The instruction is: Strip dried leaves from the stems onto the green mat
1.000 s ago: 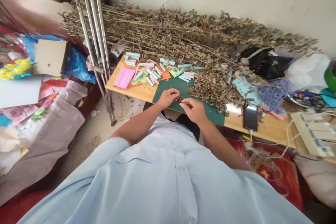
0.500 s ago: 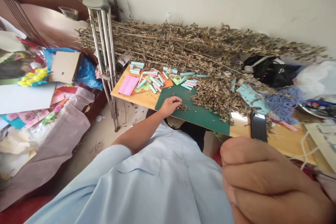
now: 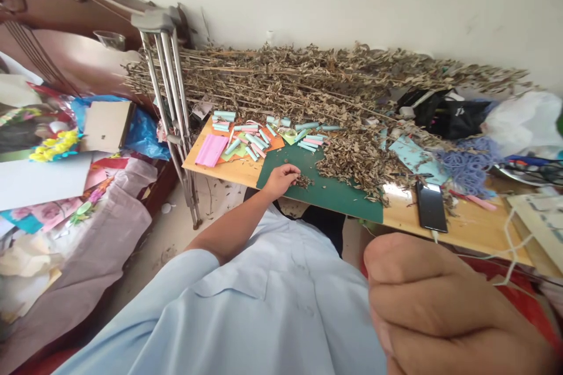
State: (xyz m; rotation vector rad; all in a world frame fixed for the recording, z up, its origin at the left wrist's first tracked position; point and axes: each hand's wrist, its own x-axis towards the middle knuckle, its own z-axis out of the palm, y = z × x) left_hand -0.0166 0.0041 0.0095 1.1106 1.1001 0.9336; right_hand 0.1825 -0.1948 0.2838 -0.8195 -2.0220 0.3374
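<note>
The right hand point(image 3: 440, 304) has lifted toward the camera, curled closed, well apart from the left hand point(image 3: 281, 180), which rests beside crumbled leaves point(image 3: 302, 181) on the green cutting mat point(image 3: 338, 202), with the long heap of dried leafy stems point(image 3: 308, 70) seemingly mostly untouched.

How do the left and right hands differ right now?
The left hand sits low at the edge of the green cutting mat, beside crumbled dried leaves; the right hand is raised close to the camera, off the mat. The left shows its back, the right its curled fingers. Both are bare.
</note>
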